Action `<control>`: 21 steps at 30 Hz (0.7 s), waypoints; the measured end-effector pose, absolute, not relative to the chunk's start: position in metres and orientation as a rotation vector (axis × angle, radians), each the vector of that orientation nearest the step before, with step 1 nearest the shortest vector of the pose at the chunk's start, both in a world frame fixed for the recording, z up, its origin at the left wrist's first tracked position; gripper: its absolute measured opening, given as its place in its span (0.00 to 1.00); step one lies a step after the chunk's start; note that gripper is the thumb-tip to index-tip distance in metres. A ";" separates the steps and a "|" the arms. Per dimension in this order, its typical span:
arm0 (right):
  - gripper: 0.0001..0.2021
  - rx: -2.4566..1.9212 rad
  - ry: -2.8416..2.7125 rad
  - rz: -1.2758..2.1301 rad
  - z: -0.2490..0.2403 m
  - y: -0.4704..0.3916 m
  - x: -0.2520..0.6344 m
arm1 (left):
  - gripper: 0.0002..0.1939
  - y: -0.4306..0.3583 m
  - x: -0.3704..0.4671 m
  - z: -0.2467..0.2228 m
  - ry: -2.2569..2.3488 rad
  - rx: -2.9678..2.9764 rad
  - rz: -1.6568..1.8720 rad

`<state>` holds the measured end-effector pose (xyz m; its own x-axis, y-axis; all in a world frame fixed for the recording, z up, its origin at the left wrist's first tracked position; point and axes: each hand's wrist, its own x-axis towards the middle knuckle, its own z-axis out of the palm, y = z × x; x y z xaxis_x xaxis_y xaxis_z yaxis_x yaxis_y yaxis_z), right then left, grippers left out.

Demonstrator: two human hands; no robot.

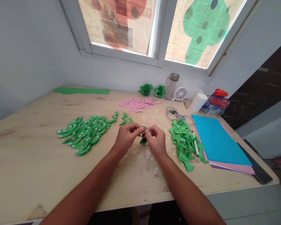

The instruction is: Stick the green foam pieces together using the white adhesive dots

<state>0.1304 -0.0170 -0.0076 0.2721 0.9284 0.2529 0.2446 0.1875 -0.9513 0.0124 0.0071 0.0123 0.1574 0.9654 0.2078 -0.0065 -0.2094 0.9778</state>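
Between my two hands is a small green paper piece (143,139), folded or layered, and partly hidden by the fingers. My left hand (130,132) pinches it from the left. From the right, my right hand (156,137) pinches the same piece, thumb and forefinger near the left fingertips. Left of my hands lies a spread of curved green paper cutouts (87,132) with small white squares on their ends. A few loose green cutouts (124,118) lie just beyond my left hand. Tiny white paper bits (156,169) are scattered under and around my hands.
Green scraps (181,140) with a white marker (195,144) lie right, beside blue paper sheets (221,140). Tape rolls (172,113), pink cutouts (138,104), two green paper balls (146,89), a bottle (172,86), a fan (180,93) and a green strip (84,91) stand or lie farther back.
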 end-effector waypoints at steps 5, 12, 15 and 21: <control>0.08 -1.336 -1.224 0.707 -0.008 -0.017 0.130 | 0.07 0.007 0.013 0.011 0.994 1.433 1.228; 0.08 -1.360 -1.226 0.688 -0.011 -0.016 0.131 | 0.07 0.008 0.013 0.010 0.993 1.386 1.223; 0.08 -1.358 -1.220 0.709 -0.013 -0.014 0.132 | 0.08 0.009 0.012 0.009 0.982 1.324 1.219; 0.07 -1.289 -1.078 0.825 -0.014 -0.009 0.136 | 0.09 0.014 0.010 0.006 0.963 1.127 1.219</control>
<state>0.1359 -0.0090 -0.0142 0.3185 0.9350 0.1562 0.0932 0.1330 -0.9867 0.0095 0.0141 0.0062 0.1209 0.9923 0.0286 -0.2019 -0.0037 0.9794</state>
